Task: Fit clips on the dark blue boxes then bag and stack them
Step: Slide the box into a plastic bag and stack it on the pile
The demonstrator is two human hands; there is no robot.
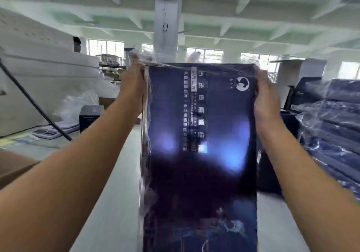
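Both hands are gripping the flat dark blue printed cardboard box [200, 135] inside its clear plastic bag [145, 154] — left hand [134, 88] at nine o'clock, right hand [266, 98] at three — fingers curled behind its edges

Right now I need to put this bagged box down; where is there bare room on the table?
Bare strip of table between the left arm and the box, which both hands hold. A smaller patch at lower right. Crowded right by the bagged stack; far left holds a scale, small box and carton.
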